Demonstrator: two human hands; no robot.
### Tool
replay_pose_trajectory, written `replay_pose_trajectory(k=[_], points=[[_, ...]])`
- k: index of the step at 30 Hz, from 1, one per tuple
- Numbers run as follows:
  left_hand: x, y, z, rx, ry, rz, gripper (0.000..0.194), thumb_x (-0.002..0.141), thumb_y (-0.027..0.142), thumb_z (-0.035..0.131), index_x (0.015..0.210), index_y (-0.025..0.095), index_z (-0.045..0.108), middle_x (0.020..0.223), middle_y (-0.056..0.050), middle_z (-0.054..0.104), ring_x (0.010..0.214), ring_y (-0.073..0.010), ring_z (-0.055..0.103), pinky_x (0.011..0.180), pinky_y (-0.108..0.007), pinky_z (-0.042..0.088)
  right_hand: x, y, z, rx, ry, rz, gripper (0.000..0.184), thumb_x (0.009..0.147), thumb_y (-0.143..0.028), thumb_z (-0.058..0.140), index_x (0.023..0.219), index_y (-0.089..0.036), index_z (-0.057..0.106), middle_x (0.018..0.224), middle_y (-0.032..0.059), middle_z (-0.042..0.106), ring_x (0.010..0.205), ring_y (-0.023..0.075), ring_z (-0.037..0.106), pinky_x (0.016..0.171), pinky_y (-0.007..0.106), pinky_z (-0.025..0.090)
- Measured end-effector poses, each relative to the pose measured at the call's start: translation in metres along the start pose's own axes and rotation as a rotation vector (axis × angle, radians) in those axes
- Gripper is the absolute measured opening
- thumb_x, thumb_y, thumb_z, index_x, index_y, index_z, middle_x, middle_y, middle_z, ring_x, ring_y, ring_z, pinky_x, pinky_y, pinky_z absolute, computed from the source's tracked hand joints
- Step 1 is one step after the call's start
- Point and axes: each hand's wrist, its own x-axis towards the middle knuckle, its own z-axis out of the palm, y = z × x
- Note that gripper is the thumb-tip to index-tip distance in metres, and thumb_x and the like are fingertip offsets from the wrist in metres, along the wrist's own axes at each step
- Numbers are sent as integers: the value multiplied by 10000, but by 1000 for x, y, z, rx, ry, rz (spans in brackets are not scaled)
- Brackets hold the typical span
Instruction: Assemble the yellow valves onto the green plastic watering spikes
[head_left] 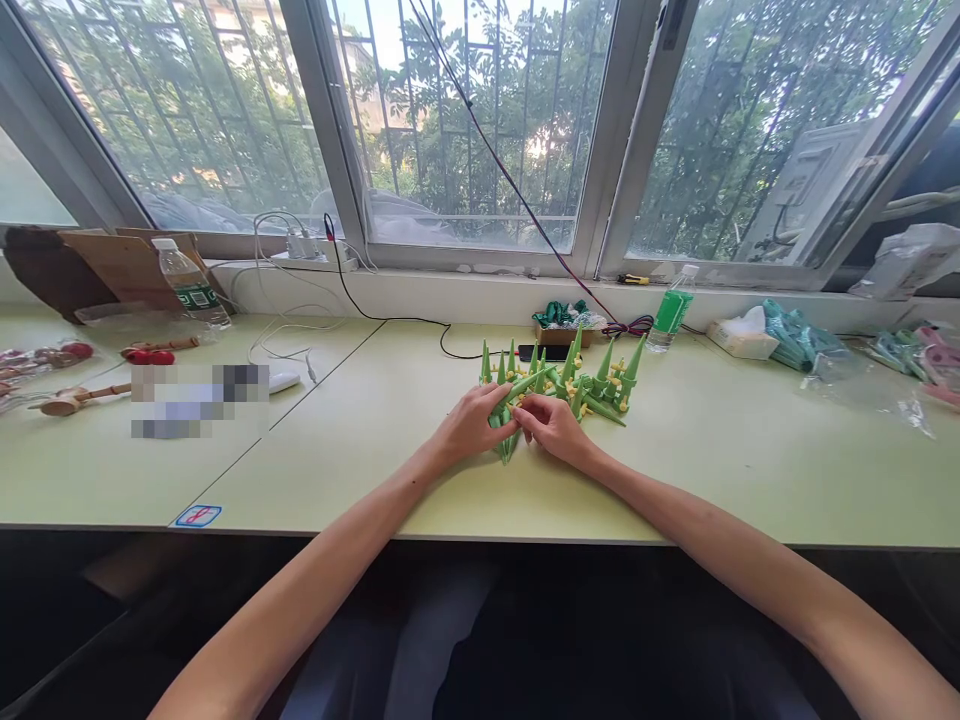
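Observation:
Several green pointed cone-shaped pieces [602,378] with small yellow parts stand and lie together on the table [720,470] in front of me. My left hand [474,418] closes round a green piece at the near left side of this group. Close beside it, touching the same spot, my right hand [555,428] is bent in a pinch. Whatever lies between its fingertips is too small to name. Other green points [506,447] stick out below my fingers, and parts of the group are hidden by both hands.
Behind the group are a black phone [546,353], a brown box [568,333] with green shiny material, and a bottle with a green label [670,310]. A tissue box [742,338] and plastic bags stand right. Wooden toys [67,402], a blurred object and another bottle [191,285] are left.

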Motion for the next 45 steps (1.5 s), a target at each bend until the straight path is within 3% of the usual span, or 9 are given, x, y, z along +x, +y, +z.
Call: replay_pose_trajectory(k=[12, 24, 32, 40, 45], points=[[1, 10, -7, 86, -112, -37, 233, 825, 301, 573, 1021, 180, 607, 858, -46, 635, 787, -184, 603, 720, -289, 479, 0, -2, 0, -127, 16, -52, 241, 887, -368, 608, 759, -165, 633, 658, 9, 618, 553, 116, 520, 534, 240, 416], [-2, 5, -3, 130, -186, 0, 235, 862, 288, 527, 1073, 189, 553, 931, -60, 648, 820, -204, 641, 727, -304, 487, 0, -3, 1, -201, 56, -97, 191, 854, -313, 617, 747, -159, 652, 647, 7, 622, 549, 106, 492, 544, 239, 399], [-2, 10, -5, 65, -149, -19, 229, 928, 365, 525, 1071, 187, 535, 933, -49, 620, 775, -172, 608, 694, -287, 467, -1, -2, 1, 73, -87, 59, 403, 950, -456, 521, 685, -164, 604, 507, -19, 570, 403, 82, 461, 419, 212, 350], [-3, 8, -2, 36, -123, -3, 268, 940, 347, 521, 1155, 187, 519, 1006, -65, 617, 817, -177, 624, 732, -302, 486, 3, -4, 0, 400, -162, 261, 414, 849, -530, 637, 666, -161, 594, 527, -1, 605, 403, 106, 525, 361, 212, 382], [-2, 8, -2, 28, -112, 2, 292, 945, 338, 518, 1197, 192, 506, 1049, -77, 620, 865, -185, 635, 760, -310, 496, 4, -4, -1, 481, -188, 308, 413, 833, -530, 653, 658, -160, 596, 527, 4, 610, 398, 101, 524, 366, 215, 396]])
